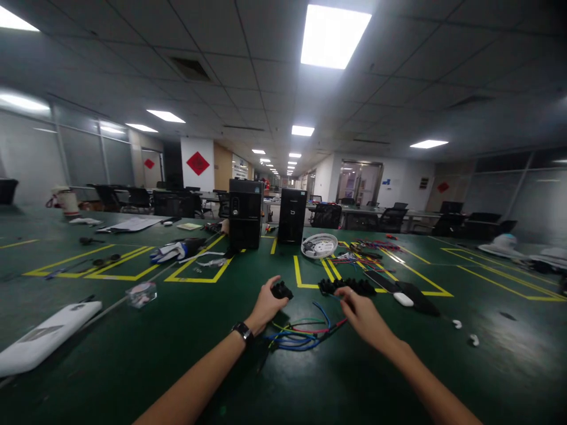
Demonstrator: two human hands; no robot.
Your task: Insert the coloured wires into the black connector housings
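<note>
My left hand (266, 304), with a dark watch on its wrist, is closed around a small black terminal block (282, 290) with a bumpy top. To the right, more knobby black blocks (361, 287) lie in a row on the table. My right hand (358, 307) is at the near side of this row, its thumb and fingertips drawn together. A short piece of blue wire shows by those fingertips, but what they pinch is unclear. Between and below both hands lies a loose bundle of blue, red, green and yellow wires (299, 339).
Two black computer cases (245, 215) stand behind my hands on the green table (354, 383). Nearby are a white basket (319, 245), tangled wires (376, 248), a white earbud case (403, 300) and two earbuds. A white phone-like object (51, 336) and a clear box (142, 294) lie left.
</note>
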